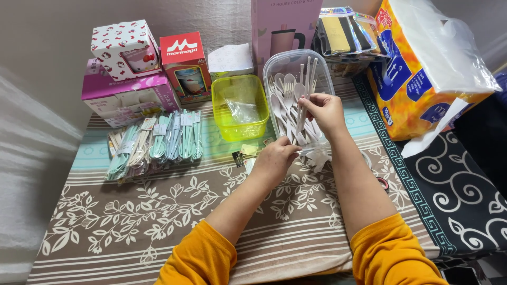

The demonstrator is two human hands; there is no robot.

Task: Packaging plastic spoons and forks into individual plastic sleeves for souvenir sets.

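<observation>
The surface (158,221) is covered with a brown leaf-patterned cloth and carries all the work items. Its near half, between the orange sleeves and the stacked goods, is bare cloth and offers the widest room for moving. The far edge is lined with boxes: a purple box (124,95), a white patterned box (124,47), a red box (185,66) and a tall pink box (285,24). A large orange tissue pack (422,74) blocks the far right corner, and the right edge drops to a black-and-white mat (465,195).

Progress, judged from the layout: a row of packed cutlery sets (153,142), in green and cream, lies finished at left, just in front of the purple box. The clear container (296,89) holds many loose white spoons and forks, so a substantial share appears unpacked. The yellow container (240,105), just beside it, holds some clear bags.

The left hand (277,158) is closed in a pinch on a clear bag (311,153) at the near end of the clear container. The right hand (325,108) is closed around a bundle of white utensils (303,100), held upright over the container with the lower ends pointed toward the bag. Both hands work close together; the yellow container stands just left of them.
</observation>
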